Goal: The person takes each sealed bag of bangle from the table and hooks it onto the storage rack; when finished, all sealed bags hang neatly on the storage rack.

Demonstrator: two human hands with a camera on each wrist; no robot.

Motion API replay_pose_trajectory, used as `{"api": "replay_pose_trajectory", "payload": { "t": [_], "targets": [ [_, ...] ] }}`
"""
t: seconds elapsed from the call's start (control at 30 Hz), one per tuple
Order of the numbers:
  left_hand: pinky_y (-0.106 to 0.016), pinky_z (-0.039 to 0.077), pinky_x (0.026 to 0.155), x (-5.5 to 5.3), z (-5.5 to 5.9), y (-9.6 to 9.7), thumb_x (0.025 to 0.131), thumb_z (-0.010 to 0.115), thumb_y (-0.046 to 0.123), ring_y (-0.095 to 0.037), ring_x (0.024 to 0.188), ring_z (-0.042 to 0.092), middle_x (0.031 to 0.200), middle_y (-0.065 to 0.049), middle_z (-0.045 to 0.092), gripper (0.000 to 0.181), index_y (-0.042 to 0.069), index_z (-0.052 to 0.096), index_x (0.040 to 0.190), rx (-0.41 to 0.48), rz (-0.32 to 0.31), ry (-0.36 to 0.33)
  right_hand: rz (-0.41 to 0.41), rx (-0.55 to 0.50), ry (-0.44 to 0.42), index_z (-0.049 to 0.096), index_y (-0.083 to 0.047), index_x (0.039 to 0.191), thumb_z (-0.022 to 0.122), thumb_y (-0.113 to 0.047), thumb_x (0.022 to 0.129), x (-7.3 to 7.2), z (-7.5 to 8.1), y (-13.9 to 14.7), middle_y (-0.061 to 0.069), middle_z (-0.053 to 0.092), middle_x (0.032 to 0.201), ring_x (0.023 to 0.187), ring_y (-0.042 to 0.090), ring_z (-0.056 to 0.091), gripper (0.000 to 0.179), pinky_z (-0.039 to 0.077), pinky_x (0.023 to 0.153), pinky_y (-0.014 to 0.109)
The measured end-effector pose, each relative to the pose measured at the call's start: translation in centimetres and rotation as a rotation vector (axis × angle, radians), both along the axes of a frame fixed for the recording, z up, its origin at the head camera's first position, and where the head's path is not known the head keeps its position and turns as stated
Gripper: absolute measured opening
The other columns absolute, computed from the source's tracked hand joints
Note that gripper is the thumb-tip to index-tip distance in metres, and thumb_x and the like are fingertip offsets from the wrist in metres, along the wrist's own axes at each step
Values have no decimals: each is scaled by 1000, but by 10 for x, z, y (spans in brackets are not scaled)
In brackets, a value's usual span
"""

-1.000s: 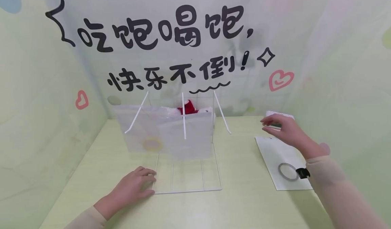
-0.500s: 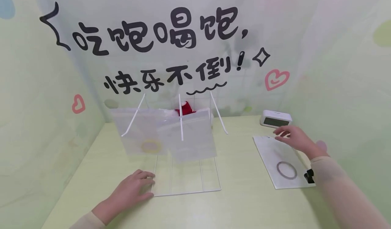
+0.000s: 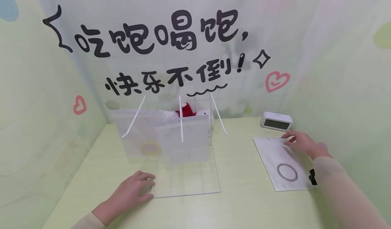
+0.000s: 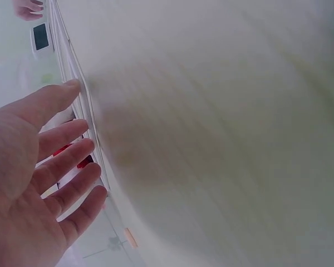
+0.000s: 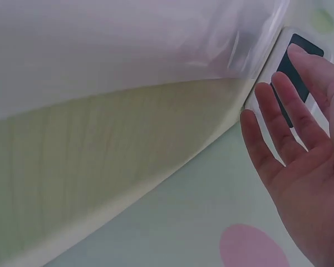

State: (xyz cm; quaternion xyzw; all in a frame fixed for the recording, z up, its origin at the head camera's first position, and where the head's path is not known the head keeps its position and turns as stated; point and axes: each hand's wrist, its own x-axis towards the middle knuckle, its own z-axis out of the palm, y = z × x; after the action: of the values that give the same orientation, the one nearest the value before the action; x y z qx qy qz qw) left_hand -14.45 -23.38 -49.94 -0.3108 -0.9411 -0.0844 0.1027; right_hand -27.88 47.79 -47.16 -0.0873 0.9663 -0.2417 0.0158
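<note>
My left hand point(image 3: 129, 191) rests at the left side of the wire rack's base point(image 3: 187, 195), its fingertips right at the white wire; the fingers are loosely extended in the left wrist view. Two translucent zip bags hang on the rack's hooks, a left bag point(image 3: 134, 120) with a yellowish ring point(image 3: 150, 148) showing and a middle bag point(image 3: 186, 147). At right a flat bag point(image 3: 270, 157) with a greyish ring point(image 3: 287, 172) lies on the table. Over its upper right edge is my right hand point(image 3: 302, 143), fingers apart and holding nothing in the right wrist view.
A white digital clock point(image 3: 276, 121) stands at the back right, just beyond my right hand. Behind the hanging bags sits a white and red plush toy point(image 3: 187, 110). Printed curtains enclose the table point(image 3: 238, 174) at the back and both sides.
My right hand has moved right and lower, from in front of the clock to the flat bag's upper right edge, uncovering the clock. My left hand stays at the rack base.
</note>
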Motion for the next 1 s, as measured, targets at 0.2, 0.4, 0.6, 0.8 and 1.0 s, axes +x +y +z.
{"api": "replay_pose_trajectory", "payload": {
  "t": [0.2, 0.4, 0.6, 0.8, 1.0],
  "targets": [
    [-38, 62, 87, -1, 1, 0, 79, 87, 37, -18, 109, 63, 126, 3, 71, 36, 17, 79, 108, 4, -10, -5, 7, -16, 0, 70, -3, 120, 76, -13, 92, -5, -7, 5, 24, 66, 117, 97, 33, 66, 30, 54, 73, 28],
    [-40, 62, 88, -1, 3, 0, 80, 86, 36, -19, 110, 62, 127, 2, 71, 35, 17, 79, 108, 2, -8, -44, 11, 13, -10, 69, -3, 122, 75, -11, 92, -10, -17, 12, 27, 65, 119, 95, 32, 67, 31, 53, 73, 30],
    [-39, 61, 88, 0, 4, 0, 80, 86, 36, -19, 109, 63, 127, 2, 71, 34, 17, 79, 108, 3, -9, -38, -10, 13, -12, 68, -4, 125, 75, -10, 93, -11, -19, 7, 26, 65, 120, 97, 34, 65, 34, 53, 78, 34],
    [-39, 61, 88, 0, 6, -1, 80, 86, 35, -19, 109, 63, 126, 2, 71, 34, 17, 79, 108, -4, -4, -26, -16, 7, 9, 68, -2, 123, 75, -8, 91, -13, -17, 3, 25, 67, 117, 98, 36, 65, 33, 52, 77, 34],
    [-39, 61, 89, 1, 8, -1, 80, 86, 34, -19, 110, 63, 126, 2, 71, 33, 16, 79, 107, -8, 2, -35, -64, 9, 34, 72, -4, 119, 76, -10, 90, -10, -15, 7, 22, 68, 112, 96, 32, 60, 30, 49, 71, 28]
  ]
}}
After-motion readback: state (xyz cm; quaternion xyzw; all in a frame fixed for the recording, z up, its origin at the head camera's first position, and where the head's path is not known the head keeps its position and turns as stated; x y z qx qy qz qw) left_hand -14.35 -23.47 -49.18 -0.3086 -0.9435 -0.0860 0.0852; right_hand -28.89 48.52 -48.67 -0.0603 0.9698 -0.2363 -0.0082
